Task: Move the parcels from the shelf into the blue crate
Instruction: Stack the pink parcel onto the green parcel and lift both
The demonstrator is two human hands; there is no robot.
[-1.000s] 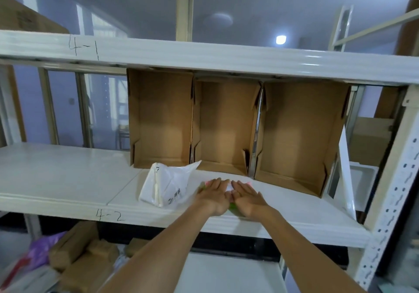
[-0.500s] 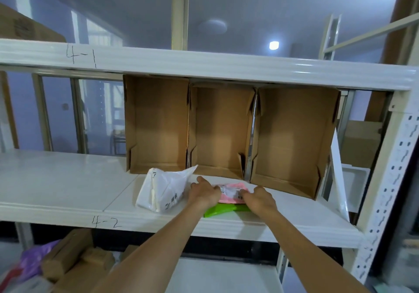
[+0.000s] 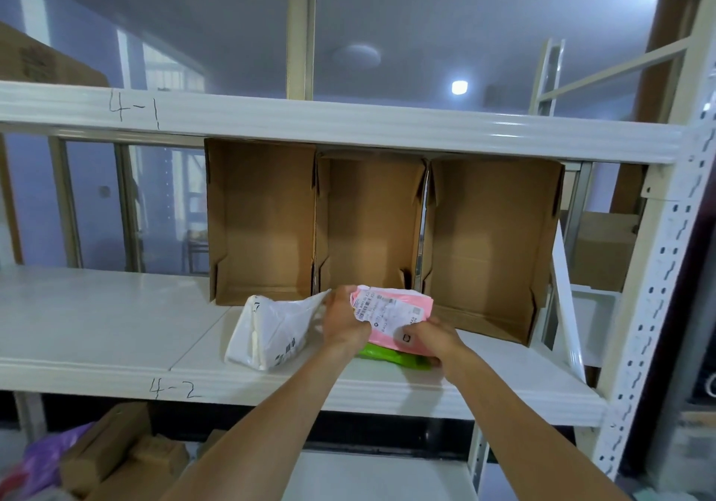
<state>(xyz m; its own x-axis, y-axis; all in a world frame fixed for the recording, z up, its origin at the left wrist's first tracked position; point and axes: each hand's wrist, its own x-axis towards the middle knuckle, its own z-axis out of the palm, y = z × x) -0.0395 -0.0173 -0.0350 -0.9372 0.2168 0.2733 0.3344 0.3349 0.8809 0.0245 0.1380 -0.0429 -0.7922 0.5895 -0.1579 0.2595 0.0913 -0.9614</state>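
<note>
A pink parcel [image 3: 391, 316] with a white shipping label is tilted up off the white shelf [image 3: 97, 326] marked 4-2. My left hand [image 3: 343, 320] grips its left end and my right hand [image 3: 432, 339] grips its lower right corner. A green parcel [image 3: 391, 358] lies flat under the pink one, partly hidden by it and my hands. A white plastic parcel [image 3: 269, 332] rests on the shelf just left of my left hand. The blue crate is not in view.
Three open cardboard boxes [image 3: 372, 225] lie on their sides at the back of the shelf. A white upright post [image 3: 651, 287] stands at right, a shelf beam marked 4-1 [image 3: 310, 124] overhead. Cardboard boxes [image 3: 112, 458] and a purple bag [image 3: 42, 458] sit below left.
My hands went from lying flat over the parcels to gripping the pink parcel at both ends and tilting it up off the green one. The white parcel stayed put.
</note>
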